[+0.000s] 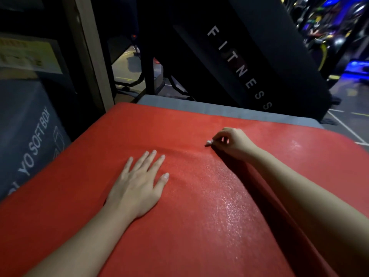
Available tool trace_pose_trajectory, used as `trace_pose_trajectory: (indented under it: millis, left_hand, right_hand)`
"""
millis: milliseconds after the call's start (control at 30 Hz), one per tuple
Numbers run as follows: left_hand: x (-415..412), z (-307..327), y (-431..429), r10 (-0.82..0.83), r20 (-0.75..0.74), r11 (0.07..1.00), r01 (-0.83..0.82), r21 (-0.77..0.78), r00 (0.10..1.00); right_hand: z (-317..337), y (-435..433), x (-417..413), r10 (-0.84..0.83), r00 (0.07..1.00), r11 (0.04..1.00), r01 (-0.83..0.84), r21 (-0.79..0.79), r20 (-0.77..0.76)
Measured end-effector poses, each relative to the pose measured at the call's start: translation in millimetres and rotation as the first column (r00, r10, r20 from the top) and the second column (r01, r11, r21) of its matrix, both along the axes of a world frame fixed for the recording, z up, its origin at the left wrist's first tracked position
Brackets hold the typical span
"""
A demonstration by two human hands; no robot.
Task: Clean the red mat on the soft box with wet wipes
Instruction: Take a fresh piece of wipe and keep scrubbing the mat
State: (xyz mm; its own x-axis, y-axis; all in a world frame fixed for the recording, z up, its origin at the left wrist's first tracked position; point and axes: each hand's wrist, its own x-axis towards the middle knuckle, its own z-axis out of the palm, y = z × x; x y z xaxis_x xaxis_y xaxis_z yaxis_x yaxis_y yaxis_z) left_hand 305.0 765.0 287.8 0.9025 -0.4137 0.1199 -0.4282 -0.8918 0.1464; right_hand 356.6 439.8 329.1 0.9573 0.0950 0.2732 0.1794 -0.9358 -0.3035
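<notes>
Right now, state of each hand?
Left hand: open, flat on the red mat.
Right hand: closed, pinching a small white wad, likely a wet wipe.

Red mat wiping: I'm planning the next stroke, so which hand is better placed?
Probably right: the right hand pinches the white wipe against the red mat, while the left hand lies flat on it, holding nothing.

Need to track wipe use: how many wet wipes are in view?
1. The wet wipe is a small white wad pinched by the right hand on the red mat. More may be hidden.
</notes>
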Motion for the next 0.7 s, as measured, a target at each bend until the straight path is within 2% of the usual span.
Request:
trace_pose_trajectory:
  millis: [67, 167, 300, 433, 500, 600, 700]
  left_hand:
    - [1, 0, -1, -0.002, -0.004, 1.000, 0.002, 0.004, 1.000]
    - [1, 1, -1, -0.001, -0.006, 1.000, 0.001, -0.002, 1.000]
    - [3, -1, -1, -0.005, 0.000, 1.000, 0.005, -0.009, 1.000]
    - [5, -3, -1, -0.006, 0.002, 1.000, 0.006, -0.004, 1.000]
    - [7, -3, -1, -0.009, -0.002, 1.000, 0.009, 0.004, 1.000]
    - [6, -1, -1, -0.009, -0.019, 1.000, 0.009, 0.019, 1.000]
    - [3, 3, -2, -0.005, -0.021, 0.999, 0.006, 0.033, 1.000]
  right_hand:
    - [-4, -1, 13, -0.075, 0.995, 0.997, 0.074, 0.013, 0.066]
    - [-5, 6, 14, -0.139, 0.989, 0.990, 0.138, 0.017, 0.049]
    - [4, 25, -41, -0.012, 1.000, 1.000, 0.011, -0.022, -0.019]
    - [5, 35, -105, 0.116, 0.981, 0.991, -0.104, 0.084, -0.154]
    - [8, 36, -101, 0.089, 0.987, 0.993, -0.078, 0.085, -0.137]
    - [9, 39, -84, -0.057, 0.995, 0.995, 0.063, 0.079, -0.078]
    - [5, 51, -93, -0.129, 0.987, 0.987, 0.137, 0.085, -0.094]
